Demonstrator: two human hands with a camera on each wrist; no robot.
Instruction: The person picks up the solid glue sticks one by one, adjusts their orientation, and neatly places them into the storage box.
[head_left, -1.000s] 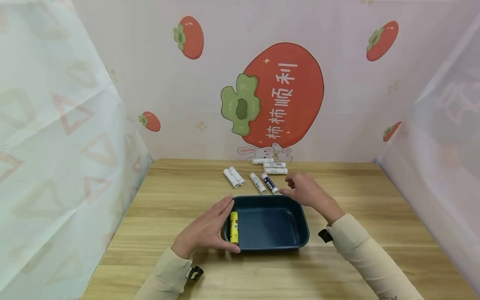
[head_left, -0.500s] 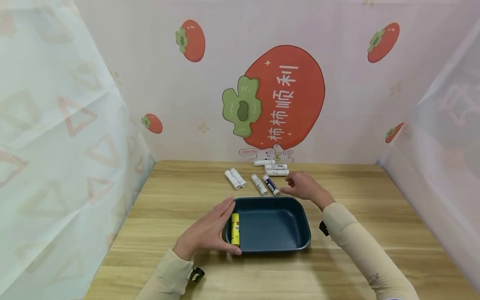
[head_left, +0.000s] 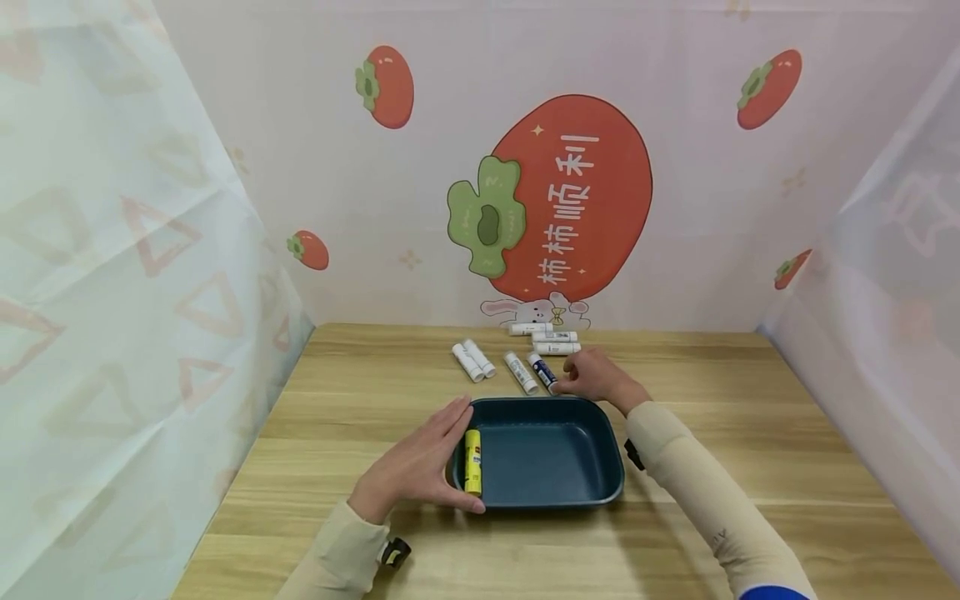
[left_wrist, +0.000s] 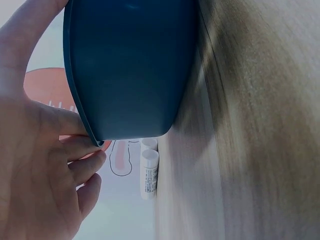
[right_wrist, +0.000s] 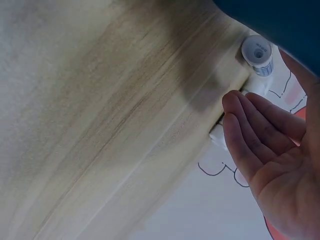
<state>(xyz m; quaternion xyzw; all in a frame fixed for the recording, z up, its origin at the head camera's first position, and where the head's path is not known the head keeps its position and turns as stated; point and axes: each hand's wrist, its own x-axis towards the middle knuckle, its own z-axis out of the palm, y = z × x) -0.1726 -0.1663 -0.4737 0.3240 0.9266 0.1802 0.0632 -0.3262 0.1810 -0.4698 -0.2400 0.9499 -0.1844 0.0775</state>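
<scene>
**A yellow tube in the tray, a blue tube within reach**

A person's left hand clasps the tray's left end on a wooden counter, thumb at the near rim, fingers at the far corner. Inside, the yellow tube lies along the left wall, its long axis running near to far. Just beyond the tray, the right hand shows no grasp: fingers bend loosely, thumb at the blue tube's near end, contact unclear. That tube lies flat on the counter, slanting, its near end pointing rightward toward the tray. The step in hand appears to be picking it up; the next move likely calls for pinching across its barrel. Farther back lie white tubes.
</scene>
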